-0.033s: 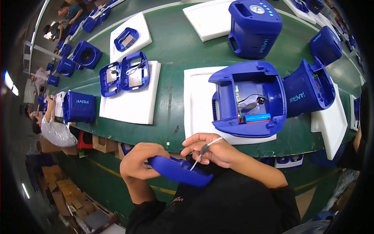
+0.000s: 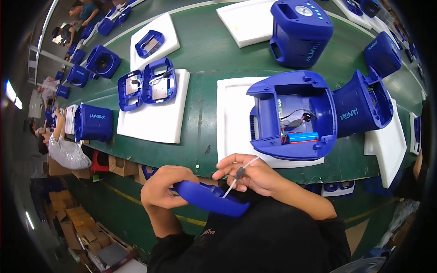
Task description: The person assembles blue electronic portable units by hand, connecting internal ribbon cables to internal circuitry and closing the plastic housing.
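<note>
My left hand (image 2: 166, 184) is closed around one end of a curved blue plastic cover (image 2: 211, 200), held tilted in front of my chest. A white cable (image 2: 231, 187) with a dark grey lump on it (image 2: 239, 173) rises out of the cover. My right hand (image 2: 257, 175) has its fingers curled around this cable, palm up. Beyond that hand, an open blue housing (image 2: 330, 116) lies on a white foam pad (image 2: 231, 132). Inside it are a blue-wrapped cylinder (image 2: 301, 138), a black lead with a connector (image 2: 307, 117) and part of a circuit board.
Two blue covers (image 2: 159, 93) with white cables lie on a foam pad (image 2: 150, 129) to the left; another cover (image 2: 149, 44) is behind them. Blue speaker housings (image 2: 300, 41) stand at the back and right (image 2: 362, 109). Co-workers (image 2: 68, 152) sit along the green table's (image 2: 200, 113) left side.
</note>
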A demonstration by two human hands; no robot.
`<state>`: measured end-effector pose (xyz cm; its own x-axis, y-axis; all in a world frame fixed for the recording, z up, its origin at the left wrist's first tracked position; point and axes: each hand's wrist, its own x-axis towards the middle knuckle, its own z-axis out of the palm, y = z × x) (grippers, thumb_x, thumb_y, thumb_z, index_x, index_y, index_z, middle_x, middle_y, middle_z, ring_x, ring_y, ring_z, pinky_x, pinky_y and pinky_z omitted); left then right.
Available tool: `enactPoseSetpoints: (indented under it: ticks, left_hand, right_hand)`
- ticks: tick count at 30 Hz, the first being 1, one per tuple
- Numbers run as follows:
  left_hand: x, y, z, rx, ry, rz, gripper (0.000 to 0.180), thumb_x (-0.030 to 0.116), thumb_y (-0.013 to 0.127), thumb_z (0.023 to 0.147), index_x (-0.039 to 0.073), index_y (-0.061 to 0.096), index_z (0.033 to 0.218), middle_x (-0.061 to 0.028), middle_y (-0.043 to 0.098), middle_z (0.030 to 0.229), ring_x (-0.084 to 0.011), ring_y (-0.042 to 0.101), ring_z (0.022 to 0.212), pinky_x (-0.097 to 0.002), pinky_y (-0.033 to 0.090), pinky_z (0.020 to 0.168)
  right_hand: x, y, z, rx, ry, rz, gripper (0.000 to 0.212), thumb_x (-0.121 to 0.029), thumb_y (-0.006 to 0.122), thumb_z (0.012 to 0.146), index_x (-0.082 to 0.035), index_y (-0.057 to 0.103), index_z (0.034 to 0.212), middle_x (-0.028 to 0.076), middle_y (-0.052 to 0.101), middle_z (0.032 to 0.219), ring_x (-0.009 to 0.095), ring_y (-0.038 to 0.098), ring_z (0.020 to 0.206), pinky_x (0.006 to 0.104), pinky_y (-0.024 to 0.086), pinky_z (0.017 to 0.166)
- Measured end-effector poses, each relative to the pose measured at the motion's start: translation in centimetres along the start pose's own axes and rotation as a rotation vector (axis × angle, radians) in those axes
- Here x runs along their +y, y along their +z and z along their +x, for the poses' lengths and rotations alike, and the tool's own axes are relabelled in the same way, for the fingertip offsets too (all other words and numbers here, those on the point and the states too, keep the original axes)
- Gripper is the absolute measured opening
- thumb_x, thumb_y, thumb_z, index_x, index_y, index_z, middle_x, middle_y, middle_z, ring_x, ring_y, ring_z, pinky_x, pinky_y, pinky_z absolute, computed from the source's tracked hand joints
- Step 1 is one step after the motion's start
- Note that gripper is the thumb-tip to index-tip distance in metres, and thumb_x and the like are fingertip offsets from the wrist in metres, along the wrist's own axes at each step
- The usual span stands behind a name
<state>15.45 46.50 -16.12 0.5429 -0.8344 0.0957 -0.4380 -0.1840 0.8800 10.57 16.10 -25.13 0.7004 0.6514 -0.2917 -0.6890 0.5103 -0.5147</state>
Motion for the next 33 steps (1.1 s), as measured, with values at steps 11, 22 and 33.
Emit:
enactPoseSetpoints:
  ticks: [11,22,33]
  left_hand:
    - [-1.4,0.8,-2.7,0.095,-0.058,-0.031,0.039,0.009,0.085,0.077,-0.006,0.075,0.112,-0.0157,0.079,0.100,-0.0300,0.077,0.082,-0.0365,0.060,0.073]
    - [0.9,2.1,1.2,0.052,0.043,0.015,0.048,0.016,0.091,0.080,-0.002,0.070,0.120,-0.0127,0.078,0.104,-0.0309,0.071,0.084,-0.0397,0.057,0.075]
    - [3.8,5.9,11.4,0.409,0.227,0.259,0.052,0.014,0.095,0.074,0.000,0.072,0.119,-0.0121,0.075,0.107,-0.0307,0.072,0.087,-0.0388,0.059,0.073]
  right_hand:
    - [0.5,0.6,-0.2,0.058,-0.220,-0.020,0.026,-0.018,0.060,0.117,0.000,0.066,0.135,0.023,0.074,0.139,0.030,0.077,0.121,0.0354,0.067,0.095]
    - [-1.7,5.2,-5.6,0.085,-0.580,-0.286,0.023,0.007,0.068,0.108,0.009,0.068,0.131,0.029,0.080,0.119,0.022,0.082,0.097,0.0235,0.058,0.059]
    - [-14.1,9.3,-11.2,0.580,-0.889,-1.028,0.012,-0.004,0.076,0.107,0.005,0.078,0.115,0.009,0.080,0.096,0.007,0.072,0.079,0.0213,0.055,0.064]
